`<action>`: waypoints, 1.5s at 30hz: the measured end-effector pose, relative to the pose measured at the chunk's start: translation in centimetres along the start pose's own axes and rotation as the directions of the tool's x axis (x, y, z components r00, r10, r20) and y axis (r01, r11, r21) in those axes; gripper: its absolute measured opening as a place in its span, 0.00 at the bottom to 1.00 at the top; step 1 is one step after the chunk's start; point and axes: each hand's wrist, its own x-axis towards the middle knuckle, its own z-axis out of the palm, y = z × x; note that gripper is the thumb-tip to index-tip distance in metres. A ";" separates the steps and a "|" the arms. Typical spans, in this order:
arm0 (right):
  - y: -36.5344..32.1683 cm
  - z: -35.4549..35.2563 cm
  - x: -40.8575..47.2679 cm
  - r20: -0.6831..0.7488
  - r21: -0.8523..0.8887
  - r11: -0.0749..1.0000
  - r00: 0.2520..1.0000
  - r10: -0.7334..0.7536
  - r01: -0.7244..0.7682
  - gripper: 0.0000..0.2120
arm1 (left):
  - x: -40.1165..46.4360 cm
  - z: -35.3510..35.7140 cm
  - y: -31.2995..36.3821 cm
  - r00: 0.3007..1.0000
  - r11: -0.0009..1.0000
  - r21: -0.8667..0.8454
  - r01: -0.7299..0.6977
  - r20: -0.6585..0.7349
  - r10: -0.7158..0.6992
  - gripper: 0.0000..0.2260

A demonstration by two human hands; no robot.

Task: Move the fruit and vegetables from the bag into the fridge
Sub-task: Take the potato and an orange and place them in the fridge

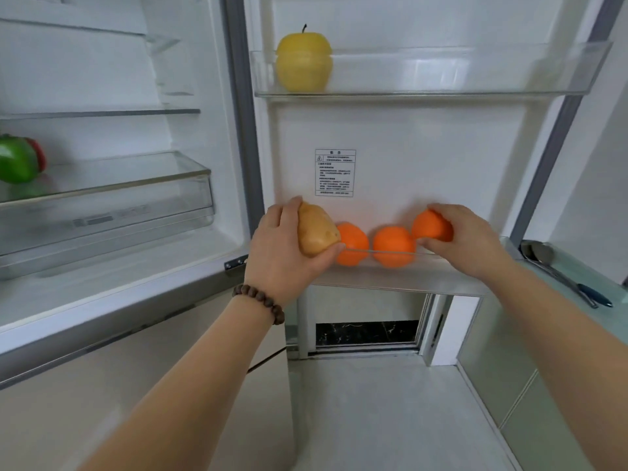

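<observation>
Off at 3 o'clock there's a pale green glass counter with a metal spoon on it, and right beside that a dark blue pen. Down at 6 o'clock, just plain light floor.

Lower door shelf crowded: potato in left hand, two oranges mid-rail, third orange under right hand; upper door shelf lay open right of the yellow apple.
</observation>
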 end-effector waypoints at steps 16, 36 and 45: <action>0.6 -0.1 3.4 0.384 -0.111 0.979 0.901 0.203 -0.173 0.24 | 3.3 1.7 -2.3 0.996 0.997 -0.045 -0.059 0.062 0.062 0.42; -5.7 0.4 1.1 0.007 0.115 0.984 0.991 -0.136 0.134 0.22 | 0.9 -0.5 -3.4 0.999 1.000 -0.028 0.009 -0.032 -0.010 0.45; -16.4 6.2 1.5 -0.016 0.314 0.863 0.911 -0.413 0.397 0.22 | -2.8 -7.1 -7.5 0.973 0.974 0.147 0.173 -0.177 -0.146 0.42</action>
